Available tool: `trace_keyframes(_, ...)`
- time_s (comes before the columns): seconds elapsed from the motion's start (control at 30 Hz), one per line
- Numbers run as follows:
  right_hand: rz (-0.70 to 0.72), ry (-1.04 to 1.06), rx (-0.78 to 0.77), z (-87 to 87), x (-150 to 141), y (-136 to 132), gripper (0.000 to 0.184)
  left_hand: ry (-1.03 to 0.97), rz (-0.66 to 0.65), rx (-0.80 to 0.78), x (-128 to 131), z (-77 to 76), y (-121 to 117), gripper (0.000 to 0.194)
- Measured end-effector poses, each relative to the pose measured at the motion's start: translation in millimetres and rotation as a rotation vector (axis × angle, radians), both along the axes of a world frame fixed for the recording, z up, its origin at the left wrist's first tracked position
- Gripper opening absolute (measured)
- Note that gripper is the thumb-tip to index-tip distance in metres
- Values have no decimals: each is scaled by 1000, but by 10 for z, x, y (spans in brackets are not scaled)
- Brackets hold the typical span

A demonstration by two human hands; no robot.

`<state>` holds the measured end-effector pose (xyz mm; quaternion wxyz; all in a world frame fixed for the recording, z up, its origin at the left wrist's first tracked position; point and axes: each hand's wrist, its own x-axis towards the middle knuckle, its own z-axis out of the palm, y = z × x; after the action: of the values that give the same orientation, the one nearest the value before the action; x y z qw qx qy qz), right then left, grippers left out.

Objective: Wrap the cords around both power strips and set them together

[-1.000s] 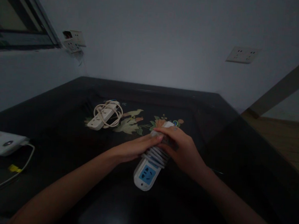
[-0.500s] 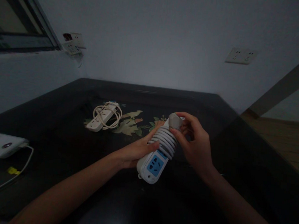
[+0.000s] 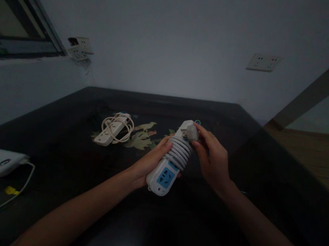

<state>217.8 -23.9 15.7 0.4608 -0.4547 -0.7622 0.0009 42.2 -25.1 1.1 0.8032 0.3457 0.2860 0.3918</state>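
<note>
A white power strip (image 3: 167,171) with blue sockets has its own white cord wound round its middle. My left hand (image 3: 148,163) is wrapped round its left side and holds it just above the dark table (image 3: 235,149). My right hand (image 3: 211,157) pinches the cord's grey plug (image 3: 191,131) at the strip's far end. The strip tilts up and away from me.
A second white power strip (image 3: 112,127) with a beige cord coiled over it lies further back on the left. A white box-shaped device (image 3: 0,161) with a cable and yellow tag sits at the left edge. Wall sockets (image 3: 263,62) are on the right wall.
Both hands lifted the wrapped strip off the table and tilted it upright. My right hand came off the coils and took the plug at the far end.
</note>
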Motion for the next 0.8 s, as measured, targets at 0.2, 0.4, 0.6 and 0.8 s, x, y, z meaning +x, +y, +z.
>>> trace_keyframes(0.2, 41, 9, 18, 28, 2, 13, 40, 20, -7, 6, -2, 51, -29, 48)
trace_keyframes(0.4, 70, 66, 3, 39, 18, 24, 39, 4, 11, 15, -5, 82, -27, 55)
trace_keyframes(0.6, 114, 36, -16, 50, 20, 20, 36, 17, 25, 44, -7, 81, -32, 54)
trace_keyframes(0.8, 159, 10, -22, 58, 15, 14, 36, 61, 22, 132, 1, 26, -12, 61)
